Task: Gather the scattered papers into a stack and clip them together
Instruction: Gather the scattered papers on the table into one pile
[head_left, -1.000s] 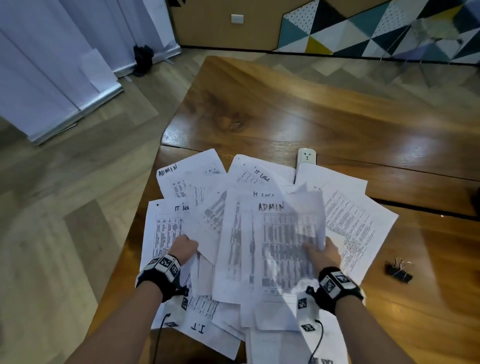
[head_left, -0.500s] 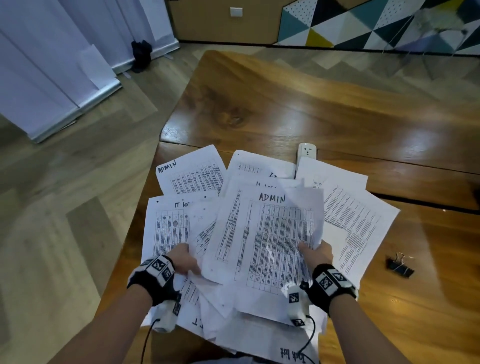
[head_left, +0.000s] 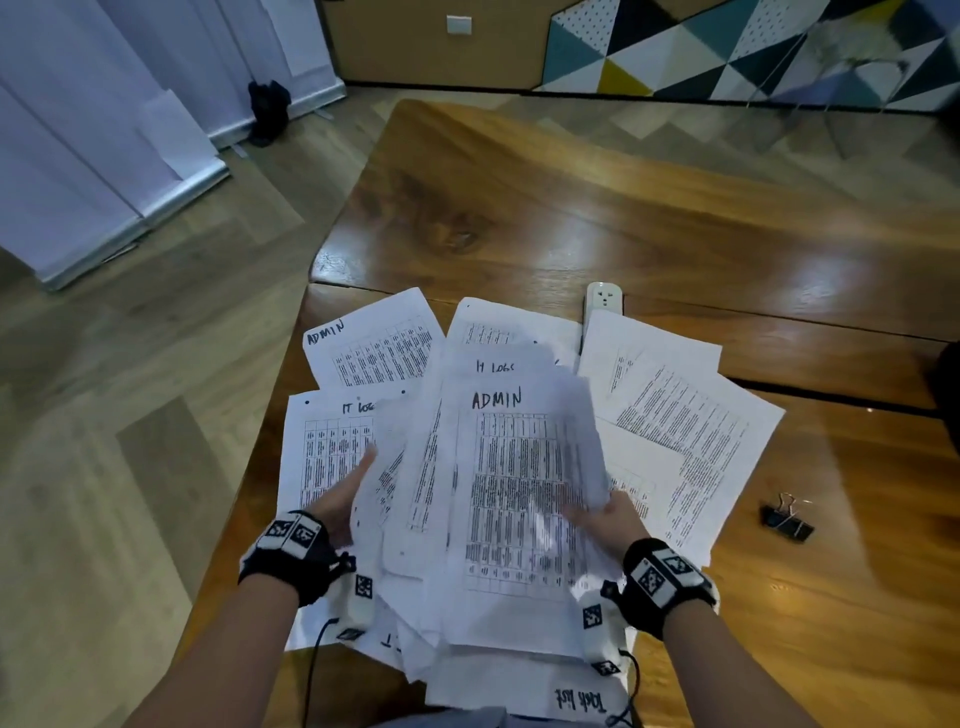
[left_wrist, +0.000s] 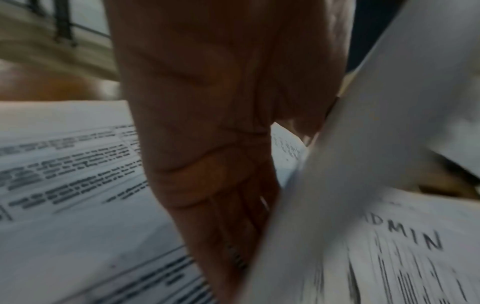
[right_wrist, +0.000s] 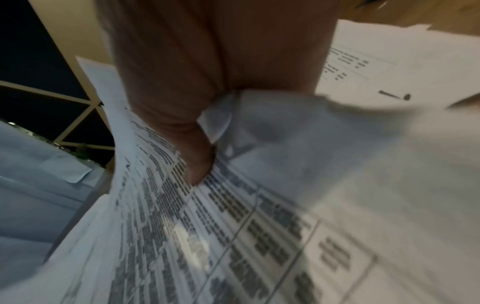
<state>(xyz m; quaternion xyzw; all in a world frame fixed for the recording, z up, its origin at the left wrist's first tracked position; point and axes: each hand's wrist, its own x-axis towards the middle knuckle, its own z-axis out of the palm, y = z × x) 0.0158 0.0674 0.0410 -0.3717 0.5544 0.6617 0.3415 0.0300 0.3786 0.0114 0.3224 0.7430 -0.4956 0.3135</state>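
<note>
Printed white papers lie fanned over the near part of a wooden table (head_left: 571, 208). A loose bundle topped by an "ADMIN" sheet (head_left: 519, 493) is lifted in the middle. My right hand (head_left: 605, 517) pinches its right edge, thumb (right_wrist: 182, 123) on the printed top sheet (right_wrist: 233, 226), which curls upward there. My left hand (head_left: 337, 499) lies with straight fingers (left_wrist: 207, 185) against the bundle's left edge (left_wrist: 337, 164). A second "ADMIN" sheet (head_left: 374, 343), an "IT logs" sheet (head_left: 327, 441) and text sheets (head_left: 691, 415) still lie flat. A black binder clip (head_left: 787, 522) sits on the table to the right.
A white power socket (head_left: 604, 297) is set in the table seam just beyond the papers. A sheet marked "Task list" (head_left: 579, 701) hangs over the near edge. The table's left edge (head_left: 291, 374) runs close beside the papers, with wooden floor (head_left: 130, 467) below.
The left hand has slid forward along the bundle's left edge with its fingers straightened. The top sheet's right edge has curled up over the right hand. The loose sheets lie as before.
</note>
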